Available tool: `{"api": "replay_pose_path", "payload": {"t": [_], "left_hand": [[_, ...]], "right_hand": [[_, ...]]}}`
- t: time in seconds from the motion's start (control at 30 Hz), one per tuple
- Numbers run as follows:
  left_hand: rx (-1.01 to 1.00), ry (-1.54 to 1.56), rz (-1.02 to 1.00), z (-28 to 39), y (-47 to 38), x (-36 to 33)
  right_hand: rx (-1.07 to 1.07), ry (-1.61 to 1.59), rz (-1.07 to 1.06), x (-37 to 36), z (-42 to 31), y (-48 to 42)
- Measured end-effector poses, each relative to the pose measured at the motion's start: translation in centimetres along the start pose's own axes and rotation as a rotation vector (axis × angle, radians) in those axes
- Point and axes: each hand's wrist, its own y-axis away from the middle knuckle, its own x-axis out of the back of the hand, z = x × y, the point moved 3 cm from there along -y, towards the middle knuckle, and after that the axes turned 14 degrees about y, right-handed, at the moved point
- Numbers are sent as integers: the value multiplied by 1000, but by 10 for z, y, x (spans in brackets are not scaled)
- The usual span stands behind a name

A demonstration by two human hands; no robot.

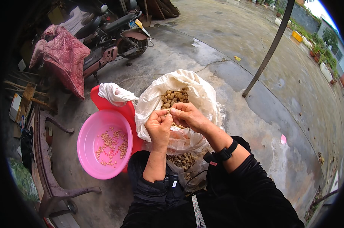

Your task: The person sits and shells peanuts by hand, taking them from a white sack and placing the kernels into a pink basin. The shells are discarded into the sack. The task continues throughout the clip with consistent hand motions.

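My left hand point(159, 128) and my right hand point(188, 115) meet over a white woven sack point(149, 99) with its rim rolled down. Between their fingertips is a small pale nut point(168, 111), probably a peanut, partly hidden by the fingers. Unshelled peanuts point(174, 97) lie inside the sack. Nearer my body, a clear plastic bag point(189, 176) holds brown empty-looking shells point(184, 160). To the left, a pink plastic basin point(82, 145) contains scattered shelled kernels point(110, 142); it rests against or on a red plastic stool or chair point(134, 122).
A white cloth point(115, 94) lies on the red plastic. A wooden furniture frame point(43, 159) lies at the left. Beyond stand a parked electric scooter point(103, 57) with a pink quilted cover point(63, 57) and a slanting metal pole point(270, 51) on the concrete floor.
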Motion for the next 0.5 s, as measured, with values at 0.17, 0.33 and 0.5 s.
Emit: {"api": "replay_pose_path", "payload": {"t": [0.17, 0.33, 0.5], "left_hand": [[-33, 54, 25, -6, -1, 4], [-7, 78, 73, -12, -2, 5], [65, 237, 86, -9, -4, 4]], "right_hand": [[157, 88, 103, -14, 11, -5], [226, 191, 280, -22, 19, -6], [157, 2, 154, -17, 4, -2]]}}
